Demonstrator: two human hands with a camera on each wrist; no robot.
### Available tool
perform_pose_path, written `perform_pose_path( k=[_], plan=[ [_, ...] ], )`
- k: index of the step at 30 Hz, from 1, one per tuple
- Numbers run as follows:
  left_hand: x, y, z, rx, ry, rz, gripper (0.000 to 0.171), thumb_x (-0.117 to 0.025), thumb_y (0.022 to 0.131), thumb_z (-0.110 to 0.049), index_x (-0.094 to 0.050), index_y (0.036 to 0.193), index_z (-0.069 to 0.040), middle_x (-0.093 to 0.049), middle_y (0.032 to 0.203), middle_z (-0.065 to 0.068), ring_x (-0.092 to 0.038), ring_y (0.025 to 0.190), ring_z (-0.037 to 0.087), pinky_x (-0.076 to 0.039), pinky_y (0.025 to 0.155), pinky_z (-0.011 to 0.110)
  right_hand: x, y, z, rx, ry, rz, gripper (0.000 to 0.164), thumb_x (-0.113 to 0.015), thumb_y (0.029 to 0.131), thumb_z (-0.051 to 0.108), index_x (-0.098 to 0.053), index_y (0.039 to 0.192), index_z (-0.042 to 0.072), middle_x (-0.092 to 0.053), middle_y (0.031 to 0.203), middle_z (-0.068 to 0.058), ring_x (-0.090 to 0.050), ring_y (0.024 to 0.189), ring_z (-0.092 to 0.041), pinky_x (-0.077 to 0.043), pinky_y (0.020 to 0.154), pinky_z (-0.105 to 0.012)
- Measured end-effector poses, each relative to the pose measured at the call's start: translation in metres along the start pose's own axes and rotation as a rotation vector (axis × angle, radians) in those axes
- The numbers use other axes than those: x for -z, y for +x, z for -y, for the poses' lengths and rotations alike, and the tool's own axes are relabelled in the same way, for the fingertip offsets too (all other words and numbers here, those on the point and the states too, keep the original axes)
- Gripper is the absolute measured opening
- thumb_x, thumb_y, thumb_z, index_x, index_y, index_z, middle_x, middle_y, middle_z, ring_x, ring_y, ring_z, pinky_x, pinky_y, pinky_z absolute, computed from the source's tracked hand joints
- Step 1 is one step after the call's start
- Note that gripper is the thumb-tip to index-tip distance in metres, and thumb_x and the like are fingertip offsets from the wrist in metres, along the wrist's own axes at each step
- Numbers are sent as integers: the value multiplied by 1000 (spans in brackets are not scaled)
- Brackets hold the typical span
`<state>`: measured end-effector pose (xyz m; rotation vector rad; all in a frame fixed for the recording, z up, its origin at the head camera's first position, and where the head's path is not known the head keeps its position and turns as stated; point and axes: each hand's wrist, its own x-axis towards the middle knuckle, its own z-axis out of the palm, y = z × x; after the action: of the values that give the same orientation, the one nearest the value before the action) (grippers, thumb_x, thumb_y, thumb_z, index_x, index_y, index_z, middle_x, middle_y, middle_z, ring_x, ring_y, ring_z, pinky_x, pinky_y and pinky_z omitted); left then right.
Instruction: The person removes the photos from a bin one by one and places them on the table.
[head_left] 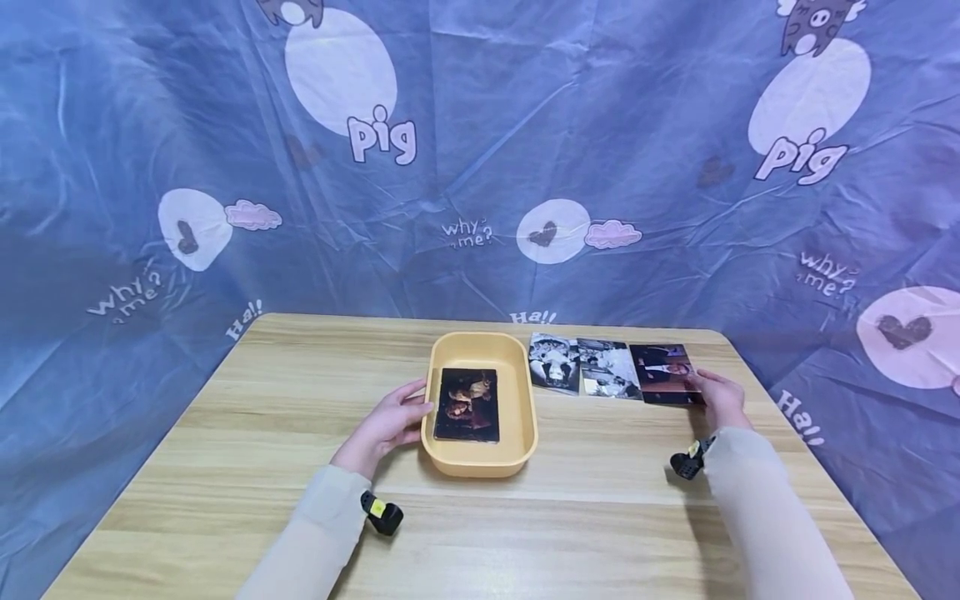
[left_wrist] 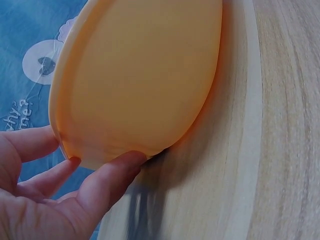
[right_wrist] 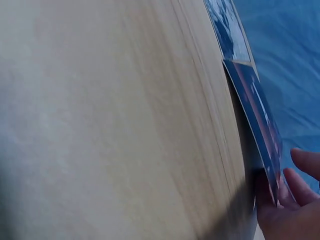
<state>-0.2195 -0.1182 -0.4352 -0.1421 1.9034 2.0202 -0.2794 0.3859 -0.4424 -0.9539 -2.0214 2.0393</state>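
Observation:
A yellow plastic tray (head_left: 517,417) stands on the wooden table, with a dark picture card (head_left: 468,406) lying inside it toward the left. My left hand (head_left: 390,423) holds the tray by its left side; in the left wrist view, its thumb and fingertips (left_wrist: 131,159) touch the wall and rim. To the right lie three photo cards in a row: two black-and-white photos (head_left: 555,363) (head_left: 609,368) and a dark colour photo (head_left: 660,373). My right hand (head_left: 722,398) pinches the right end of the colour photo, which is lifted off the table in the right wrist view.
The light wooden table (head_left: 300,400) reaches to a blue patterned cloth (head_left: 465,167) hanging behind and at both sides. A black wrist camera (head_left: 384,514) is strapped at the left cuff, and another camera (head_left: 688,461) at the right.

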Motion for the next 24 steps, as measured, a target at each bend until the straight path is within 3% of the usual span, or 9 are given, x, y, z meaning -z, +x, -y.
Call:
perform_pose_path(
  k=[3,7,9,19,22,24],
  plan=[
    [1,0,-1,-8,2,-5,60,-51,96,-1,-28,151,-7,-36,150,26,-50,126,43,-53,96,50,-8,-4,3,23,-48,-27,57,-62,90,14,-44,144,7,-60,106,9,-35,136,-14,-22,121,-29],
    [2,-1,-2,-10,4,-3,60,-50,96,-1,-27,151,-6,-35,150,26,-49,128,43,-52,97,51,-15,-5,4,62,-112,-25,65,-60,92,16,-33,148,0,-39,150,-14,-30,140,-18,-23,121,-27],
    [2,-1,-2,-9,4,3,60,-50,96,-2,-27,151,-6,-35,150,27,-48,128,43,-52,97,51,-17,-5,3,79,-143,-20,65,-58,93,17,-31,149,-2,-30,155,-19,-29,141,-21,-23,121,-28],
    [0,-1,1,0,-10,-2,61,-52,95,-1,-28,151,-7,-36,150,26,-50,127,43,-54,95,50,-14,-10,4,127,-192,-46,71,-56,94,21,-21,152,2,-21,158,-23,-22,145,-33,-19,123,-36],
    [0,-1,1,1,-13,-5,61,-53,95,-2,-29,151,-8,-37,150,25,-49,127,43,-54,95,49,-18,-15,10,123,-135,-66,74,-55,94,22,-16,154,4,-15,160,-21,-18,146,-30,-18,123,-33],
    [0,-1,1,-4,-11,-1,61,-52,95,-2,-28,151,-7,-37,149,26,-49,128,43,-53,96,50,-24,-19,16,100,-62,-62,77,-55,94,23,-12,155,6,-14,161,-18,-24,145,-22,-22,121,-29]
  ],
)
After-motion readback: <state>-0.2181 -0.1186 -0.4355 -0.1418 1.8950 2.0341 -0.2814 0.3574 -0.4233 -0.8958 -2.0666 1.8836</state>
